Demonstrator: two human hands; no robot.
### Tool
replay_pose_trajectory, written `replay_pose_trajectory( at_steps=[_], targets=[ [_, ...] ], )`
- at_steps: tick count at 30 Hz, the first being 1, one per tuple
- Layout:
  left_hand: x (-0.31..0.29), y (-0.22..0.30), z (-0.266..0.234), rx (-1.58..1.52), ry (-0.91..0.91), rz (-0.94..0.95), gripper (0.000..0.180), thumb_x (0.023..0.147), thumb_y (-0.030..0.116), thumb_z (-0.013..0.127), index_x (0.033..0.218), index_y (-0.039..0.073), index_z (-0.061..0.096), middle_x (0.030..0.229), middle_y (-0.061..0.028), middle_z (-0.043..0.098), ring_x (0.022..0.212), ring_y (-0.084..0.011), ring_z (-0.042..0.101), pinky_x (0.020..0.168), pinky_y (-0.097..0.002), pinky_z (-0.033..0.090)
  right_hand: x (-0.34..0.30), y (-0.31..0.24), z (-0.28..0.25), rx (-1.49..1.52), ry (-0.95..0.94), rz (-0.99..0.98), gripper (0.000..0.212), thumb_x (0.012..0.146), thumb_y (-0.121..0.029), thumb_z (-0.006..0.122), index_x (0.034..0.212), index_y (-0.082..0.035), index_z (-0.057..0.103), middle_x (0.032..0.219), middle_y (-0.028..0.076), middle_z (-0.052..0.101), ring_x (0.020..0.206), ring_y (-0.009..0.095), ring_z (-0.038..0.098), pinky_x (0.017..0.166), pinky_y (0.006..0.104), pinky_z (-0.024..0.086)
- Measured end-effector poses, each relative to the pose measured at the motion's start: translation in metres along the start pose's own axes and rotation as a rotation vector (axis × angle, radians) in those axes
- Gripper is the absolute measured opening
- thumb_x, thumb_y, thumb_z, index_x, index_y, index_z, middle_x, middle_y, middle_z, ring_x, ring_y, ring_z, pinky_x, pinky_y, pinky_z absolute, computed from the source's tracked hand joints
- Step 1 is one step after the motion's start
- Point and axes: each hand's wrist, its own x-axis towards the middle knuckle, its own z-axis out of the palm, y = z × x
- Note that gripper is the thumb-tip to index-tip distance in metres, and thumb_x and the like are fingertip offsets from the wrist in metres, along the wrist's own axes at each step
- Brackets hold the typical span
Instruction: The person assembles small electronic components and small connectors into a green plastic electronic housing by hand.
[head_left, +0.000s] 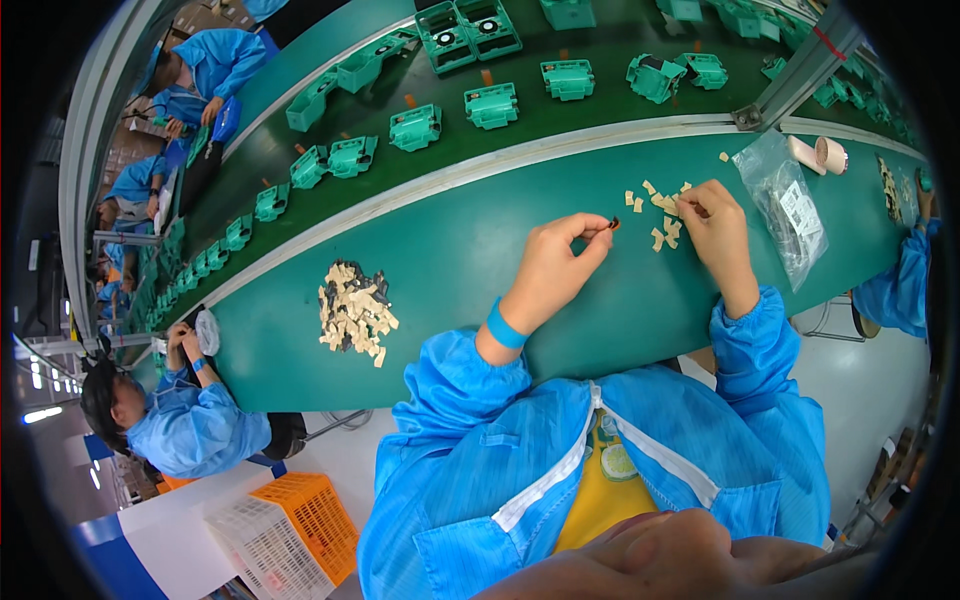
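Between the thumb and forefinger of my left hand [562, 262], a small dark piece [614, 224] with a reddish-brown edge sticks out. My right hand [718, 232] is pinched closed at the edge of a loose scatter of small cream-coloured pieces [671, 229]; what its fingertips hold, if anything, is hidden. To the left on the green table [470, 270] lies a heap of cream pieces [355, 312] with black ones mixed in. A clear plastic bag [785, 215] with a white label rests just right of my right hand.
Beyond a metal rail [450, 175], green plastic housings [490, 105] stand in rows on a dark green belt. Beige rolls [830, 156] lie past the bag. Co-workers in blue sit at left [200, 425] and right [893, 285]. An orange and white crate [300, 530] stands on the floor.
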Motion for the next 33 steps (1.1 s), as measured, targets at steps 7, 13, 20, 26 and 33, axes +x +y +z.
replay_pose_trajectory(
  at_steps=[7,13,20,26,33],
  targets=[
    [-0.002,0.004,-0.001,0.801,0.161,0.620,0.016,0.084,0.007,0.075,0.100,0.007,0.071,0.090,-0.0041,0.069,0.087,-0.0228,0.066,0.085,-0.0399,0.045,0.008,-0.034,-0.001,0.325,-0.230,0.277,0.027,0.092,-0.022,0.076,0.083,0.002,0.071,0.071,0.006,0.061,0.067,0.015,0.060,0.060,0.0283,0.046],
    [-0.010,0.005,-0.006,0.949,0.099,0.719,0.023,0.080,0.006,0.076,0.101,0.008,0.070,0.095,-0.0016,0.068,0.093,-0.0190,0.065,0.090,-0.0431,0.044,0.036,-0.045,0.010,0.600,-0.843,0.603,0.030,0.092,-0.028,0.075,0.082,0.000,0.070,0.072,0.001,0.062,0.066,0.009,0.056,0.058,0.0242,0.044],
    [-0.012,0.001,-0.016,0.971,0.236,0.665,0.025,0.080,0.004,0.075,0.105,0.009,0.071,0.098,-0.0022,0.069,0.093,-0.0189,0.066,0.097,-0.0477,0.042,0.082,-0.076,0.004,0.359,-0.835,0.380,0.035,0.091,-0.031,0.076,0.081,0.002,0.071,0.071,0.003,0.063,0.063,0.009,0.056,0.056,0.0249,0.044],
    [-0.004,0.000,-0.017,0.980,0.264,0.665,0.026,0.080,0.002,0.074,0.105,0.008,0.071,0.096,-0.0020,0.068,0.092,-0.0188,0.066,0.098,-0.0487,0.041,0.080,-0.072,0.023,0.362,-1.023,0.401,0.033,0.088,-0.030,0.077,0.082,0.002,0.073,0.070,0.003,0.064,0.064,0.010,0.057,0.057,0.0259,0.046],
    [-0.004,0.002,-0.022,0.947,0.322,0.639,0.023,0.083,0.005,0.076,0.106,0.008,0.071,0.095,-0.0029,0.068,0.090,-0.0204,0.066,0.096,-0.0472,0.044,0.114,-0.065,0.030,0.418,-0.840,0.209,0.020,0.088,-0.021,0.073,0.090,-0.001,0.073,0.074,0.002,0.065,0.068,0.010,0.059,0.061,0.0264,0.047]
  ],
)
